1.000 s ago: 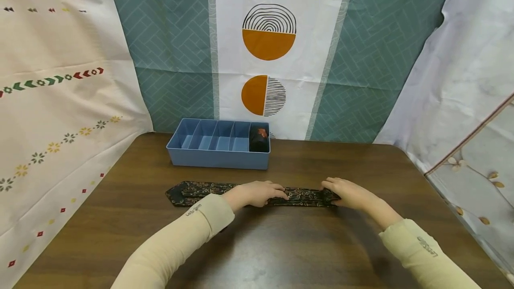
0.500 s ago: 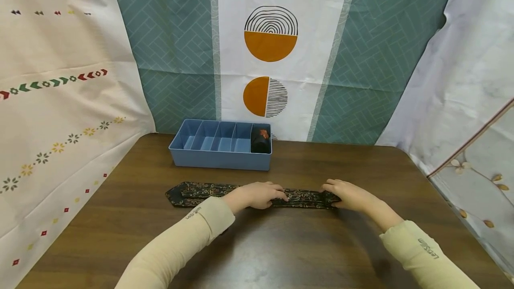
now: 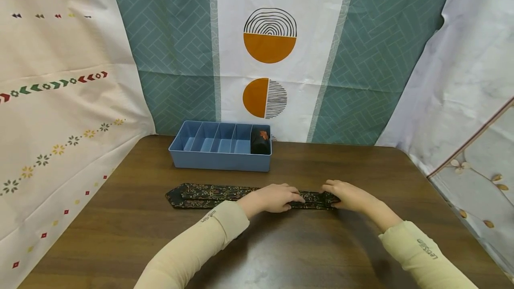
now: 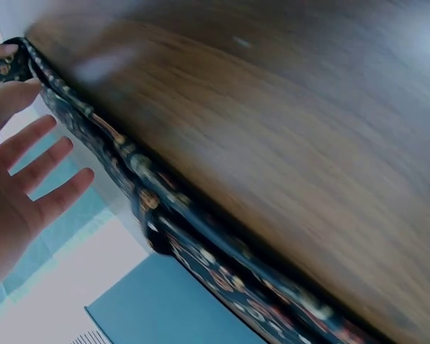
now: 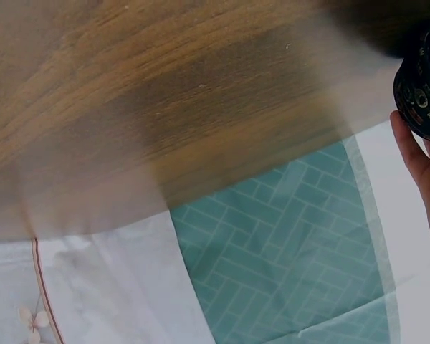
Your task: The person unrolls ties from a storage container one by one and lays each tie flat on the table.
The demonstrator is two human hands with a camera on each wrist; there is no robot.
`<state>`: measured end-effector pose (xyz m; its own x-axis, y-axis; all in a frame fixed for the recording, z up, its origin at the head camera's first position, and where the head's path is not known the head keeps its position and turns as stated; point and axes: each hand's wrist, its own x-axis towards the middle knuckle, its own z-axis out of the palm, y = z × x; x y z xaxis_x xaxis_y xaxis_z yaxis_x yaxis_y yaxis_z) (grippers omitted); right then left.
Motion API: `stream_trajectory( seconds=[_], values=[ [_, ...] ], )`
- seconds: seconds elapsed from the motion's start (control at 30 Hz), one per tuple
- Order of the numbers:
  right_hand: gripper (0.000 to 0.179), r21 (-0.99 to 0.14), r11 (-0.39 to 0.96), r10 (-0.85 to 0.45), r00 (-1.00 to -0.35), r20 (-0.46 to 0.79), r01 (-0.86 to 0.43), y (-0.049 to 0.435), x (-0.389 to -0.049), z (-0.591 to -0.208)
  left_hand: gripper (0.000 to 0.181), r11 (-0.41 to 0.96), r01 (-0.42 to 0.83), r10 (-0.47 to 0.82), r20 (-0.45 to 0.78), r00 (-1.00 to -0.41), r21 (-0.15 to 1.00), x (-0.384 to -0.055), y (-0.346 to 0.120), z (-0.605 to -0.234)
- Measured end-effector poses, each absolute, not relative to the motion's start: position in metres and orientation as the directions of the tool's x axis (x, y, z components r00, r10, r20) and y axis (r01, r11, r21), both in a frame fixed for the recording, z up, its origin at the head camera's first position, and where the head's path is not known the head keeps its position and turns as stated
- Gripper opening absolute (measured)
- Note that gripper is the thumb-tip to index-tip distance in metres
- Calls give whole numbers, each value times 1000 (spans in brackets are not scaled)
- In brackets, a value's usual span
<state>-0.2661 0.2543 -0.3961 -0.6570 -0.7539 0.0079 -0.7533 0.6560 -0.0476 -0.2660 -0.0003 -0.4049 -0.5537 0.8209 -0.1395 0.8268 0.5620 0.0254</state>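
Note:
A dark necktie with a small gold-and-red pattern lies folded lengthwise across the table, its pointed end at the left. Its right end is wound into a small roll. My right hand grips that roll, with fingers on its far side and the thumb nearer me. Over the strip just left of the roll is my left hand, its fingers spread and fairly straight. In the left wrist view the left thumb reaches to the necktie beside the roll.
Behind the necktie stands a blue divided box. Its rightmost compartment holds a dark rolled item with an orange leaf mark. The wooden table is bordered at the back and sides by hanging cloths.
My left hand has slid right along the necktie, closer to the roll. My right hand keeps its grip in nearly the same place.

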Motion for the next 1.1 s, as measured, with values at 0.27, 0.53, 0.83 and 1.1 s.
stream_trajectory(
  seconds=[0.27,0.53,0.83,1.1],
  values=[
    [38,-31,652,-757,-652,36,-758,257,-266,-396,42,570,821,809,-193,-555,29,-264,20,-405],
    [39,-38,667,-743,-668,24,-744,258,-265,-395,43,581,814,791,-234,-565,1,-263,29,-411],
    [35,-32,656,-753,-657,34,-754,263,-265,-397,43,598,802,777,-247,-579,1,-263,32,-410],
    [36,-45,697,-717,-697,0,-716,262,-263,-395,44,592,805,782,-232,-579,-14,-263,32,-409]
  ],
)
